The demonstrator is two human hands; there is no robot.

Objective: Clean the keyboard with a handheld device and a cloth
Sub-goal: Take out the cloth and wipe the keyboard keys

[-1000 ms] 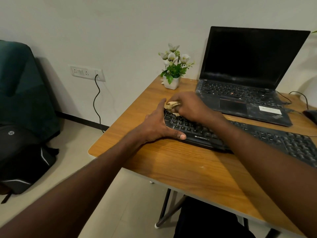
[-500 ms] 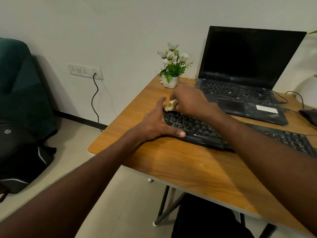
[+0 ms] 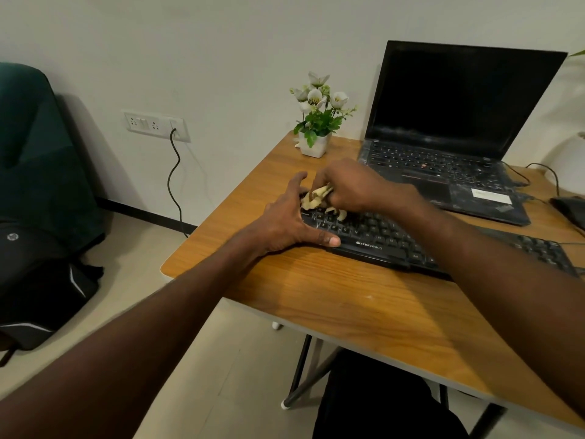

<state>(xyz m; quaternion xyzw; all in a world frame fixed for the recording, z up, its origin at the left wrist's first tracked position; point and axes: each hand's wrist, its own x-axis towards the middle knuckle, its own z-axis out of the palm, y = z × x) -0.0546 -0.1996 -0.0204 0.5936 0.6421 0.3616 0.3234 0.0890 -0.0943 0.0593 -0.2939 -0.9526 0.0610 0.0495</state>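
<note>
The right forearm covers the middle of the keyboard (image 3: 373, 237), whose far end runs off the right edge of the frame. The right hand (image 3: 354, 185) hides most of the crumpled cloth (image 3: 316, 198). A dark object (image 3: 569, 209) at the right edge is cut off. The laptop (image 3: 449, 134) sticker's print is too small to read.

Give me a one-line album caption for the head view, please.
Right hand rubs a crumpled cloth over the black keyboard while left hand steadies its end.

Single head view, angled forward and down, close over wooden desk (image 3: 364, 312); edges perhaps distorted
</note>
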